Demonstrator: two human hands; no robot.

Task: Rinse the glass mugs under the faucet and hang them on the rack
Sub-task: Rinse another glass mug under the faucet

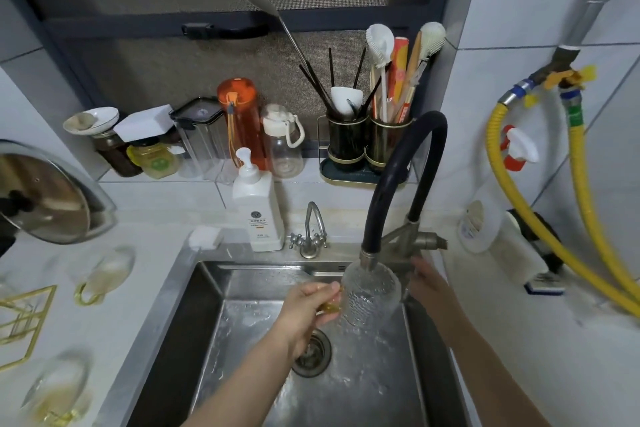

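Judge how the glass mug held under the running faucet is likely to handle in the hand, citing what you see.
The glass mug is probably slippery, since water is pouring over it. It looks fragile: thin, textured clear glass above a steel sink. Its weight likely rises as it fills, so the left hand gripping the amber handle seems wise.

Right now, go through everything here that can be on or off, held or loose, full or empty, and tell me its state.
Faucet: on, water running.
Glass mug: held by its handle, under the spout, mouth up, water pouring in.
Left hand: gripping the mug's handle.
Right hand: at the faucet base, its grip hidden.
Sink: wet, drain unplugged.
Mugs on the counter: lying down, untouched.
Gold rack: no mug visible on it.
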